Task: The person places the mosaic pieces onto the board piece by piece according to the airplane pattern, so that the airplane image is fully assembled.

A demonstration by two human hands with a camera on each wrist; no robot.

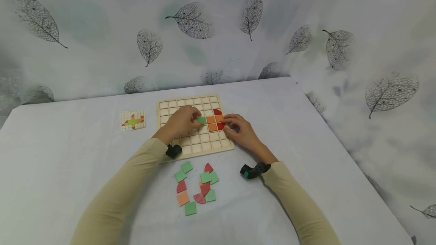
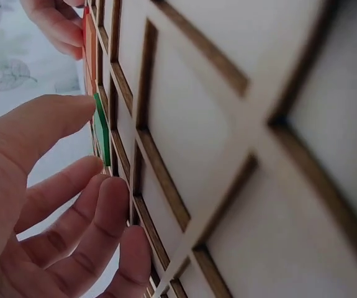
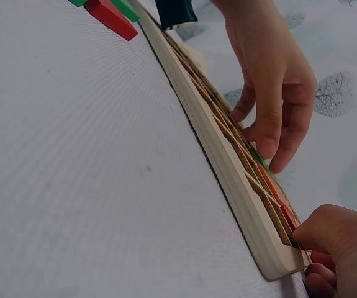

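My left hand (image 1: 181,122) is over the middle of a wooden grid board (image 1: 164,111). Its thumb and index finger pinch opposite edges of a green square tile (image 2: 102,133), lying in the row left of the orange tiles (image 1: 211,120). At the board's right edge, my right hand (image 1: 242,133) has curved fingers. Its thumb (image 3: 320,228) touches the rim beside a red quarter-circle tile (image 1: 220,126); whether its other fingers grip the rim or that tile is hidden. Another red quarter-circle (image 1: 217,111) lies above the orange tiles.
A small pattern card (image 1: 133,120) lies left of the board. Loose green (image 1: 190,208), orange (image 1: 182,198) and red tiles (image 1: 199,198) are scattered in front, some overlapping. White cloth (image 1: 272,124) covers the table, with a leaf-printed curtain (image 1: 218,29) behind.
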